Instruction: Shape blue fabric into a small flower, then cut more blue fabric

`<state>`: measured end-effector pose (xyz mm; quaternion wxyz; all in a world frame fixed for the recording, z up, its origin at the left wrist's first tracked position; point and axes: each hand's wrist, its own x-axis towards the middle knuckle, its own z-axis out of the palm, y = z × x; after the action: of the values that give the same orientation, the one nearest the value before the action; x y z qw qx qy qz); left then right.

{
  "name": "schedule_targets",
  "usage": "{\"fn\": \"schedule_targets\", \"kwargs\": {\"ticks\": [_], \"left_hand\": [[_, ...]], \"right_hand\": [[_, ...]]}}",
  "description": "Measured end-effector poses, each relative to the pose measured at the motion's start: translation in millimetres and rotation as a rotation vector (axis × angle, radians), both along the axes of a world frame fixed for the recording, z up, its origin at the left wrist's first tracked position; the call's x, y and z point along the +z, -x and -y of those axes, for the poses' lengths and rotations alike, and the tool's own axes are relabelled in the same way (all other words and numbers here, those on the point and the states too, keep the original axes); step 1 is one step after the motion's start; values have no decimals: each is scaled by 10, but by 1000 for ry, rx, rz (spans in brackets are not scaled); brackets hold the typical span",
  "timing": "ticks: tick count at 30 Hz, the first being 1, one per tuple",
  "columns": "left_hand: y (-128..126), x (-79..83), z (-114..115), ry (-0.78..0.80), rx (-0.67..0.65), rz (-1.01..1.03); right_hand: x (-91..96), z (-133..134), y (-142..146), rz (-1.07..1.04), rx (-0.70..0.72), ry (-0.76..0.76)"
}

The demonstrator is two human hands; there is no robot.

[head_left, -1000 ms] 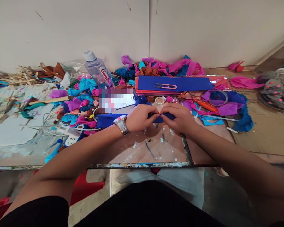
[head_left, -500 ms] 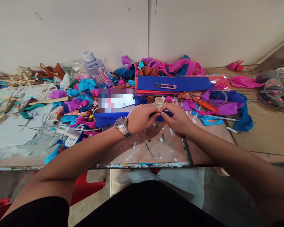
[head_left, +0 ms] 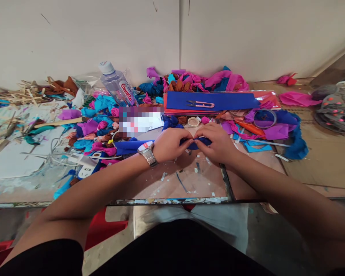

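Both hands pinch a strip of dark blue crepe paper [head_left: 200,144] over the front middle of the table. My left hand [head_left: 170,145], with a metal watch on its wrist, has thumb and fingertips closed on the paper. Facing it, fingertips nearly touching, my right hand [head_left: 217,142] grips the same paper between thumb and fingers. Part of the strip is hidden by the fingers. A longer blue paper piece [head_left: 129,147] shows left of my left wrist. Just beyond the hands lies a small roll of tape [head_left: 193,122]. Thread snips [head_left: 200,104] rest on a stack of blue sheets [head_left: 232,101].
A water bottle [head_left: 116,86] leans at the back left, near a phone [head_left: 155,122]. A power strip [head_left: 87,169] with white cables lies left. Colored paper scraps [head_left: 102,105] spread across the table. A clear tape roll [head_left: 265,119] and cardboard [head_left: 319,161] are right.
The blue paper between my fingers has shifted and looks more gathered. The blue piece by my left wrist looks narrower. My left wrist has turned slightly; both hands keep their place.
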<state>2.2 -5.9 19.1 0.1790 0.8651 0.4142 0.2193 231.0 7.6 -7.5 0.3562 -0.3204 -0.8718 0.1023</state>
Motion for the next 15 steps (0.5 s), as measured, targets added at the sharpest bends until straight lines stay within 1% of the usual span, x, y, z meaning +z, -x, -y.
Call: {"fn": "schedule_targets", "kwargs": {"ticks": [3, 7, 13, 15], "left_hand": [[2, -3, 3, -3, -1, 14], [0, 13, 9, -4, -11, 25], [-2, 13, 24, -84, -26, -19], [7, 11, 17, -95, -18, -21]], "right_hand": [[22, 7, -1, 4, -11, -6], [16, 8, 5, -24, -6, 27], [-19, -14, 1, -77, 21, 170], [31, -25, -22, -76, 33, 144]]}}
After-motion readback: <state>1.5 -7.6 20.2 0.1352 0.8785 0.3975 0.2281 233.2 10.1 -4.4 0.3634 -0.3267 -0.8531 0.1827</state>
